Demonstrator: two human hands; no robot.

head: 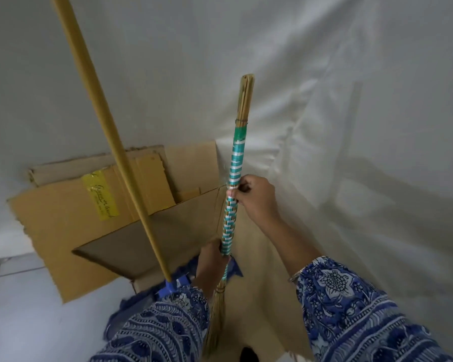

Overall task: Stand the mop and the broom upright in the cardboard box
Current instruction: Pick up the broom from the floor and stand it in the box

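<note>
Teal and white woven strapping wraps the handle of the broom [232, 194], which is held nearly upright in the head view, the only view given. The right hand [254, 197] is closed around the wrapped handle about midway up, and the left hand [211, 259] is closed around it lower down, just above where the straw bristles fan out. The bristles hang down between the patterned sleeves [351, 309], and it cannot be told whether their tips are already inside the cardboard box [63, 226].

The mop [107, 142] is already in the box: its yellow stick leans up to the left and is touched by neither hand, and its blue head sits at the box's near edge. The box stands on the tiled floor [24, 322] against white sheeting [324, 100], with its flaps open.

The broom is judged to be light and stiff along the bound handle, while the straw end is soft and would splay or bend if pressed hard. The strapping looks smooth and may be a little slippery, so the two-handed hold on the handle seems apt. The mop's long stick looks top-heavy and could tip if knocked.
</note>
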